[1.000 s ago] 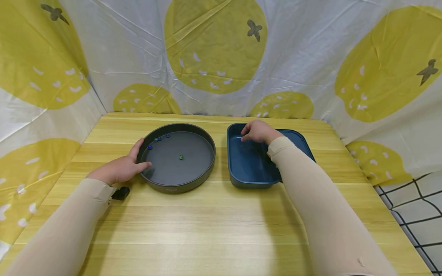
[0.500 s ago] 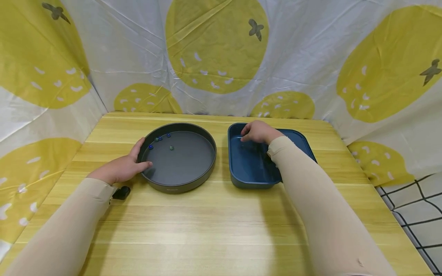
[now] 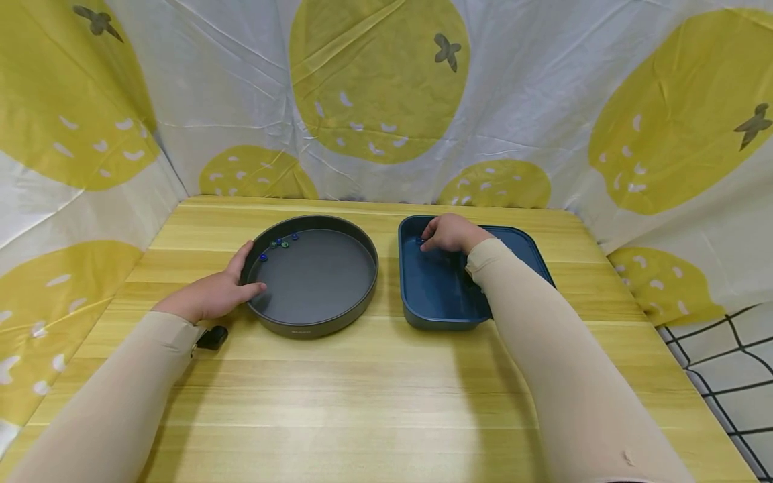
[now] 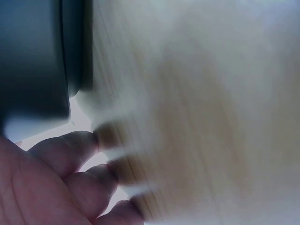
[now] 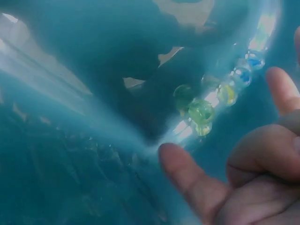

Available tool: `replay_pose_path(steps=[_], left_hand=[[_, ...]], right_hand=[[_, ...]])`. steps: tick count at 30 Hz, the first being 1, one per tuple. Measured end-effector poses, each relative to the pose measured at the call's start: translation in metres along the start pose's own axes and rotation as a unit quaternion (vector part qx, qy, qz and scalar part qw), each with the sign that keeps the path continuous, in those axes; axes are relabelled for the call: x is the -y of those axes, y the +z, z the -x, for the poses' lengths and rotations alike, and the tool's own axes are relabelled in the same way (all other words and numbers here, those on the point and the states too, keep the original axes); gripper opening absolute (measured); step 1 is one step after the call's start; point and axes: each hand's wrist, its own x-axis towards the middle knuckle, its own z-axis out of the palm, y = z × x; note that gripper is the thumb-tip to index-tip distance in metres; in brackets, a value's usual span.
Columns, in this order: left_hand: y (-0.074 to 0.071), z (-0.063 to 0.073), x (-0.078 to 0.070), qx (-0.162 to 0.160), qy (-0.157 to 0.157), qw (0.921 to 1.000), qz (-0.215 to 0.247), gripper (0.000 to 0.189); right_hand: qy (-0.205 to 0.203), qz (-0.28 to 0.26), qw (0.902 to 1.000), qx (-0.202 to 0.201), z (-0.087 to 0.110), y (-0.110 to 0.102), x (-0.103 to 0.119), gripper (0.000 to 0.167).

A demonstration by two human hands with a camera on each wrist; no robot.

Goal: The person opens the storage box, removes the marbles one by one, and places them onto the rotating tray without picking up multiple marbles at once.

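Observation:
In the head view, a round dark grey pan (image 3: 314, 288) stands on the left of the table. My left hand (image 3: 211, 295) rests at its left side, thumb over the rim and index finger along the outside. Inside, blue and green marbles (image 3: 285, 244) lie near its back-left wall. My right hand (image 3: 455, 233) reaches down into a blue rectangular tray (image 3: 443, 295), fingertips by its back-left corner. The right wrist view shows several clear marbles (image 5: 201, 112) with green, yellow and blue swirls along the tray's edge, beside spread fingers (image 5: 180, 168) that hold no visible marble.
Both containers stand on a light wooden table (image 3: 362, 396). A black object (image 3: 211, 338) sits under the left wrist. A curtain with yellow fruit print (image 3: 377, 87) hangs behind and at the sides. At right is a black wire grid (image 3: 731, 376).
In the grey pan, one green marble has rolled back and left to join the others. A blue marble now shows beside the right fingertips, which have shifted slightly. The left hand keeps its place.

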Motion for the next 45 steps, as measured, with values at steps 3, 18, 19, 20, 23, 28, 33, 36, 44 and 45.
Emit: replay_pose_path(steps=[3, 18, 19, 20, 23, 28, 33, 36, 44, 45], left_hand=[[0.001, 0.000, 0.001, 0.000, 0.000, 1.0000, 0.000, 0.109], [0.000, -0.002, 0.001, 0.000, -0.001, 1.0000, -0.001, 0.109], [0.000, -0.002, 0.001, 0.000, 0.000, 1.0000, -0.001, 0.109], [0.000, -0.002, 0.001, 0.000, -0.001, 1.0000, -0.001, 0.109], [0.000, -0.002, 0.002, 0.001, 0.000, 1.0000, 0.003, 0.109], [0.001, -0.001, 0.001, -0.004, 0.003, 1.0000, 0.003, 0.109], [0.002, 0.000, 0.001, -0.012, 0.014, 0.9998, 0.002, 0.108], [0.001, 0.000, 0.001, -0.012, 0.013, 0.9998, 0.003, 0.108], [0.000, 0.000, -0.001, -0.011, 0.009, 0.9999, -0.003, 0.109], [0.000, 0.001, -0.001, -0.012, 0.009, 0.9999, -0.003, 0.109]], right_hand=[[-0.013, -0.007, 0.9999, 0.004, 0.000, 0.001, 0.000, 0.040], [-0.031, 0.007, 0.9986, 0.043, -0.001, 0.003, -0.007, 0.037], [-0.033, 0.011, 0.9981, 0.050, -0.001, 0.004, -0.006, 0.036], [-0.035, 0.013, 0.9977, 0.056, -0.002, 0.005, -0.006, 0.036], [-0.038, 0.021, 0.9967, 0.068, -0.003, 0.011, -0.003, 0.036], [-0.056, 0.044, 0.9958, 0.057, -0.008, 0.019, 0.000, 0.035], [-0.066, 0.043, 0.9958, 0.048, -0.013, 0.022, 0.000, 0.033], [-0.062, 0.036, 0.9967, 0.039, -0.014, 0.022, -0.001, 0.032], [-0.055, 0.002, 0.9983, 0.020, -0.015, 0.024, 0.000, 0.031], [-0.053, -0.003, 0.9983, 0.021, -0.014, 0.025, 0.001, 0.032]])
